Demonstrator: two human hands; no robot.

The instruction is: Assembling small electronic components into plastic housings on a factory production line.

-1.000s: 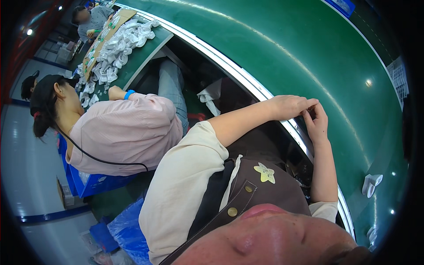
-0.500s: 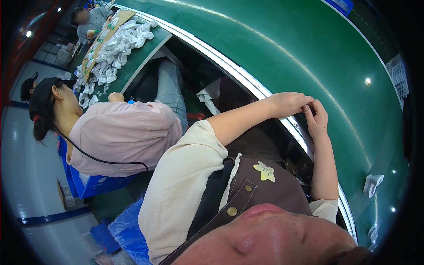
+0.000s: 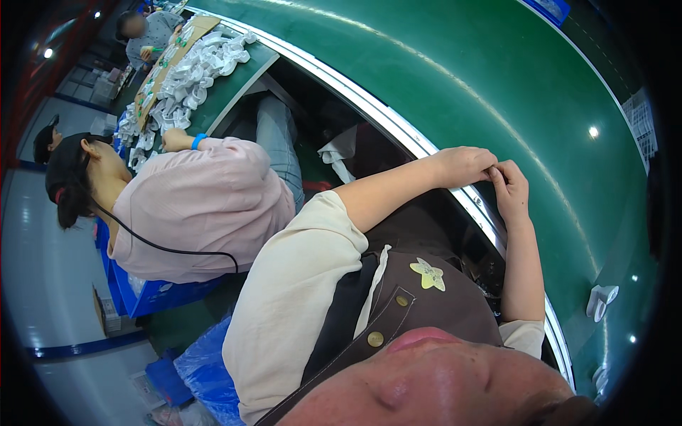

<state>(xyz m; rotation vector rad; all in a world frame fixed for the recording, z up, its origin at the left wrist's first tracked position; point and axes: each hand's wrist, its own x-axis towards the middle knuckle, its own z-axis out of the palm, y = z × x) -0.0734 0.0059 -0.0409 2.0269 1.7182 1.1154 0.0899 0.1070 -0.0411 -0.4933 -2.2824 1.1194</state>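
Over the near metal edge [image 3: 398,128] of a wide green belt-like surface [image 3: 440,106], my left hand [image 3: 465,166] and my right hand [image 3: 511,192] meet at the fingertips. The left fingers are bent and pressed together, touching the right thumb and fingers. My right hand is curled closed, its forearm along the edge. Anything between the fingertips is hidden or too small to make out. On the green surface to the right lies a white moulded part [image 3: 601,302], nearest my right hand, with another white part [image 3: 601,380] closer to the lower rim.
At my left sits a co-worker in a pink top [image 3: 199,206], one hand at a pile of white parts [image 3: 192,78] beside a cardboard strip [image 3: 170,60]. Another person [image 3: 145,42] is farther off. A blue bag [image 3: 213,373] and a blue crate [image 3: 160,295] stand low on the left.
The co-worker's arm has reached forward and left to the white parts, showing a blue wristband. My two hands stay together in nearly the same place.
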